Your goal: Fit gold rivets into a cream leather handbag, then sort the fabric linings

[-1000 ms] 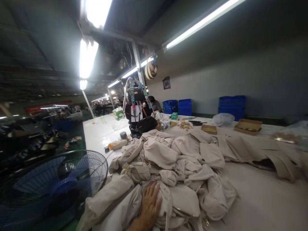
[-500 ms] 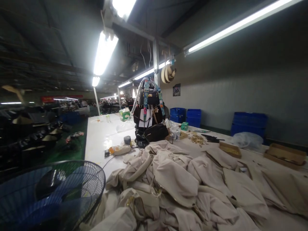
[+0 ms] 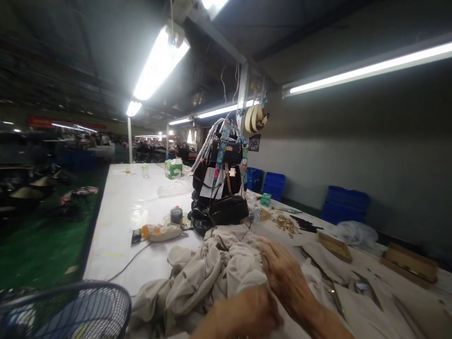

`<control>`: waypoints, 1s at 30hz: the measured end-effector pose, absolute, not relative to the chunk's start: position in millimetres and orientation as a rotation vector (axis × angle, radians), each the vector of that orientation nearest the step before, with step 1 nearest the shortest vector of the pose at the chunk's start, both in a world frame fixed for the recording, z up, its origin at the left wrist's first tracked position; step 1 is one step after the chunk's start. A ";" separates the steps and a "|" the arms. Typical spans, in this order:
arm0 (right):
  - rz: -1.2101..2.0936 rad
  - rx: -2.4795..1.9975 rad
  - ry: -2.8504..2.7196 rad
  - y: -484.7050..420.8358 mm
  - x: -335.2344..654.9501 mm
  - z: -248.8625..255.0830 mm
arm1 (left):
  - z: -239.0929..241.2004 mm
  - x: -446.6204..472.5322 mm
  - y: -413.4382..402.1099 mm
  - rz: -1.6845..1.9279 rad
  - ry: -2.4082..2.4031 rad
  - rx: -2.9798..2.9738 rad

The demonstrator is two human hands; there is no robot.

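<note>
On beige cloth (image 3: 212, 273), both hands now (seemingly pressing)

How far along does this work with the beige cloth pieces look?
Done: hard to tell; several black bags stand stacked at mid-table, looking finished. In hand: both hands, the right hand and the left hand, rest on a crumpled heap of beige cloth pieces. Left: flat beige pieces lie spread to the right, and brass fittings sit loose on the table.
</note>
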State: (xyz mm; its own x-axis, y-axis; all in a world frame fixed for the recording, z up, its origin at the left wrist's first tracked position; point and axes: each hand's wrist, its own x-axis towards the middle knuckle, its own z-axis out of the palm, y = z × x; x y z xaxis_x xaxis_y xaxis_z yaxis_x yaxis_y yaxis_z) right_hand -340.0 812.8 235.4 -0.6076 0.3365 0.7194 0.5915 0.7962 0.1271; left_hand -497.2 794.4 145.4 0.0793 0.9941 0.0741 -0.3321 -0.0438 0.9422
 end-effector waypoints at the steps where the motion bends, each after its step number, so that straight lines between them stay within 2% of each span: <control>1: -0.495 -0.694 -2.311 828.3 -353.7 252.9 | 152.0 -503.1 808.9 1.301 0.827 0.993; 4: -0.560 -0.764 -2.465 871.8 -389.5 287.4 | 156.9 -527.2 852.8 1.362 0.751 0.846; 7: -0.605 -0.835 -2.592 917.3 -426.4 300.7 | 137.4 -549.5 884.0 1.521 0.677 0.657; 12: -0.610 -0.883 -2.693 997.7 -497.8 301.0 | 97.6 -556.8 906.6 1.552 0.589 0.523; 17: -0.612 -0.954 -2.736 1054.5 -536.6 283.3 | 82.4 -559.0 917.8 1.542 0.556 0.487; 22: -0.610 -0.921 -2.876 1063.1 -526.3 260.4 | 68.1 -566.9 924.5 1.505 0.491 0.486; 30: -0.570 -0.818 -3.044 1015.6 -485.1 253.0 | 61.7 -564.9 922.8 1.535 0.478 0.464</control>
